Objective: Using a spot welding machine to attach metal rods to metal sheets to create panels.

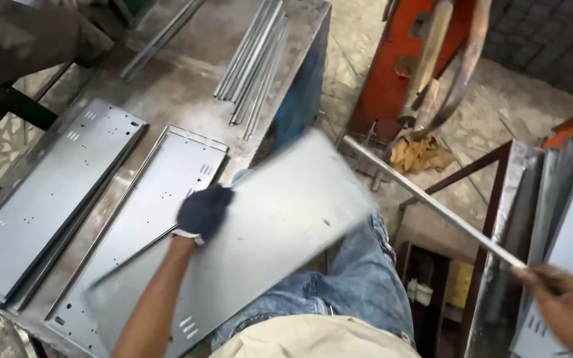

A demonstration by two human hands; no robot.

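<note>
Two hands are working: the gloved left hand [203,211] is gripping a blurred grey sheet-metal panel [260,232] over the lap, while the bare right hand [565,306] is clasping a thin metal strip [432,202] out to the right. Two more punched panels [54,192] are lying on the steel workbench [180,79] beside a bundle of rods [254,59], above a concrete workshop floor [499,106].
</note>
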